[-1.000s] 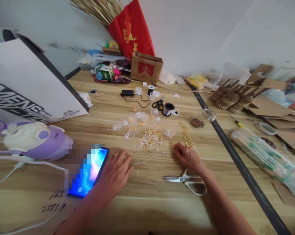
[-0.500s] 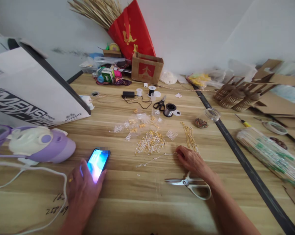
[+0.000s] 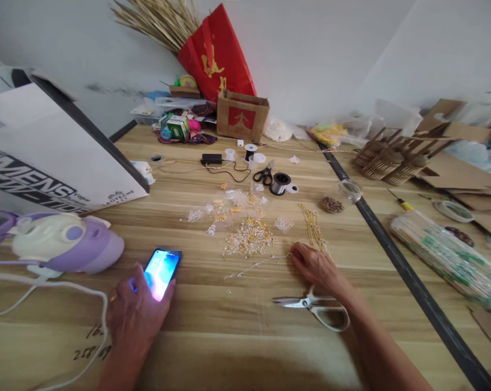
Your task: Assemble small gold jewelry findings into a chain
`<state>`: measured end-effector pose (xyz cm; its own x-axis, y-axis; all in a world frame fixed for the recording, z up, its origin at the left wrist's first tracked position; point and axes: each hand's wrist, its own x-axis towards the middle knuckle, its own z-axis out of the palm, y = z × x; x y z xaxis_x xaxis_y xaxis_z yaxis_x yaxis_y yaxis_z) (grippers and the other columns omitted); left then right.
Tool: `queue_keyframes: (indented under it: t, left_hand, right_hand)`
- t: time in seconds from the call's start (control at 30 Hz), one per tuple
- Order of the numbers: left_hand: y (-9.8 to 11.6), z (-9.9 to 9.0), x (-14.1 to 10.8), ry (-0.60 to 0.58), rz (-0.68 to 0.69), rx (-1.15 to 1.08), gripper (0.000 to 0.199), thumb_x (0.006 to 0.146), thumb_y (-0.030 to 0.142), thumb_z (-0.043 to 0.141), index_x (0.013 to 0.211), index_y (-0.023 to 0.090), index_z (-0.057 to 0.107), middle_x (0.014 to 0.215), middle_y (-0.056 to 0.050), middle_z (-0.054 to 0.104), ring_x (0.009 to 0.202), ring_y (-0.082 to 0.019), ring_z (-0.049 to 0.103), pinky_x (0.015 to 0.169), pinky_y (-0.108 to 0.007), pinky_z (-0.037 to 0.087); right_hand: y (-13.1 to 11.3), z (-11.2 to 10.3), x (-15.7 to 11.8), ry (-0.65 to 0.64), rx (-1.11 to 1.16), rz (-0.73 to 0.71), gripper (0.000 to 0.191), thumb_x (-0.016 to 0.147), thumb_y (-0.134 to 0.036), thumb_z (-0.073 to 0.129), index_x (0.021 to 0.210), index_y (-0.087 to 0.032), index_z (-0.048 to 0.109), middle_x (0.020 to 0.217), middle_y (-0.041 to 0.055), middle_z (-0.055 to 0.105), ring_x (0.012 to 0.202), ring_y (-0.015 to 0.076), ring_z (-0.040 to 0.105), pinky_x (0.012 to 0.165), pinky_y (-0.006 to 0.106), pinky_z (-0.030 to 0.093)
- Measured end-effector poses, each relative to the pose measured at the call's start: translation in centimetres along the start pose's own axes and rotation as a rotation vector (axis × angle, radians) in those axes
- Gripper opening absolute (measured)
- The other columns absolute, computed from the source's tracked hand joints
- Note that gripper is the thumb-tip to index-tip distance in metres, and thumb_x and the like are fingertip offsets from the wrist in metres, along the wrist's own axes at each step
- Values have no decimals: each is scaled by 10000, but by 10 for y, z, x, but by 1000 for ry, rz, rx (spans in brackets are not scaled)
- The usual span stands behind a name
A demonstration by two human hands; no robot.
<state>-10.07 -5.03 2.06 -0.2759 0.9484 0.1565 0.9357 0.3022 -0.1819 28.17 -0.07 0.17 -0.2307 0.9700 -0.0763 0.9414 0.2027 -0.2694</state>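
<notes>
My left hand (image 3: 137, 312) is closed around the lower part of a lit smartphone (image 3: 164, 270), thumb along its right edge. My right hand (image 3: 313, 264) rests on the table with its fingers pinched on the right end of a thin silver chain (image 3: 256, 265). The chain stretches leftward across the wood. Just beyond it lies a heap of small gold and silver jewellery findings (image 3: 249, 237). Gold chains (image 3: 312, 224) lie behind my right hand, partly hidden by it. White-handled scissors (image 3: 330, 316) lie in front of that hand, blades pointing left.
Small plastic bags of findings (image 3: 216, 206), black scissors (image 3: 264, 174) and a wire spool (image 3: 279, 183) lie farther back. A purple bottle (image 3: 101, 247), white cable (image 3: 102, 315) and large white box (image 3: 70, 157) occupy the left. Wrapped sticks (image 3: 445, 260) lie at right.
The view has shifted slightly. Both hands keep their holds, and the things on the table stay in place.
</notes>
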Motion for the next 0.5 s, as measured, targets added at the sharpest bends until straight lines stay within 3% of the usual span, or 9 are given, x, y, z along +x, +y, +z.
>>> queue_keyframes:
  t: [0.23,0.37,0.5]
  left_hand:
    - [-1,1,6,-151,-57,-62,783,845,579,317,1366,-4,337,1008,-273,542,879,-413,568,618,-453,468]
    - [-2,4,11,-152,-79,-59,778,837,601,300,1376,42,334,1022,-243,548,925,-405,578,655,-450,483]
    - [-8,10,15,-220,-60,-77,868,798,638,347,1386,2,302,1005,-265,561,900,-414,585,665,-463,479]
  right_hand:
    - [0,0,1,-14,-55,21,79,901,-221,452,918,-207,527,838,34,659,717,174,600,599,251,323]
    - [-2,-4,0,-34,-45,23,81,900,-212,459,941,-202,529,858,34,655,741,171,599,613,248,322]
    - [-3,-7,-1,-53,-23,26,67,893,-201,478,940,-199,526,852,24,644,758,171,596,626,245,330]
